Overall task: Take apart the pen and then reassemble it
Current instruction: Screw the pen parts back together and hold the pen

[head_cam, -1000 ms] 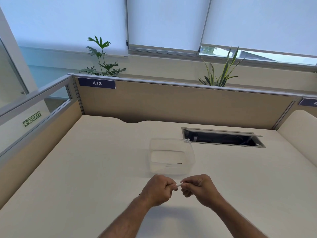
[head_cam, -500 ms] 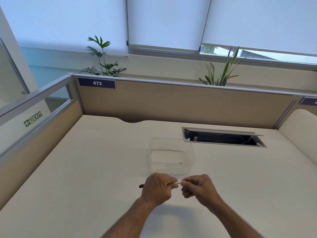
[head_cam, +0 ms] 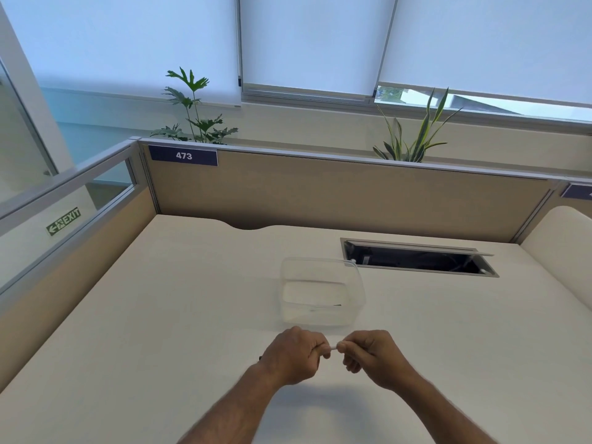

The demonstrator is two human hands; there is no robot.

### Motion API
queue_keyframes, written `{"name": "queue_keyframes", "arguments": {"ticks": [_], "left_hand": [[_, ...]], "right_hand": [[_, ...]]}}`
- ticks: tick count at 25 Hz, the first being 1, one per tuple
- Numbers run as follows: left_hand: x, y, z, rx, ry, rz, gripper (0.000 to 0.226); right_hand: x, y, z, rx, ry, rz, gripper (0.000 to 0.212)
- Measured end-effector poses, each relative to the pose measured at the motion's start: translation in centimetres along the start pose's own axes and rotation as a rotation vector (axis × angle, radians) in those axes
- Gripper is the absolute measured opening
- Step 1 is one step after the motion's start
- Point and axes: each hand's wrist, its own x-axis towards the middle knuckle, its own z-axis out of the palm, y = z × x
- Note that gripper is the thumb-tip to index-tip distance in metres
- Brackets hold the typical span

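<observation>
A thin white pen (head_cam: 333,347) is held level between both fists above the near middle of the desk. My left hand (head_cam: 293,355) is closed around its left part, and a dark tip just shows past the wrist at the left. My right hand (head_cam: 371,354) pinches the pen's right end with its fingertips. Only a short white stretch shows between the hands; the remainder is hidden in the fingers. A clear plastic box (head_cam: 322,291) stands just beyond the hands, with a thin dark piece lying on its floor.
The cream desk (head_cam: 160,315) is fenced by tan partition panels at the back and left. A rectangular cable opening (head_cam: 419,261) with a raised flap sits at the back right. Two plants stand behind the partition.
The two hands have stayed together on the pen. The dark tip sticking out left of the left wrist shows less now than half a second ago.
</observation>
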Motion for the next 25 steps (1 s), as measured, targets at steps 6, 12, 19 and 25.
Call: {"name": "queue_keyframes", "arguments": {"ticks": [6,12,19,25], "left_hand": [[0.2,-0.1,0.2,0.097,0.073,0.083,0.030],[0.8,-0.1,-0.1,0.084,0.158,0.096,0.023],[0.3,0.7,-0.7,-0.109,-0.080,-0.069,0.031],[0.4,0.6,-0.4,-0.136,-0.088,-0.040,0.028]], "right_hand": [[-0.3,-0.4,0.8,0.016,0.006,0.080,0.051],[-0.2,-0.6,0.8,0.083,0.006,0.169,0.060],[-0.7,0.9,0.5,-0.437,0.127,-0.240,0.053],[-0.5,1.3,1.3,-0.367,0.195,-0.214,0.061]]}}
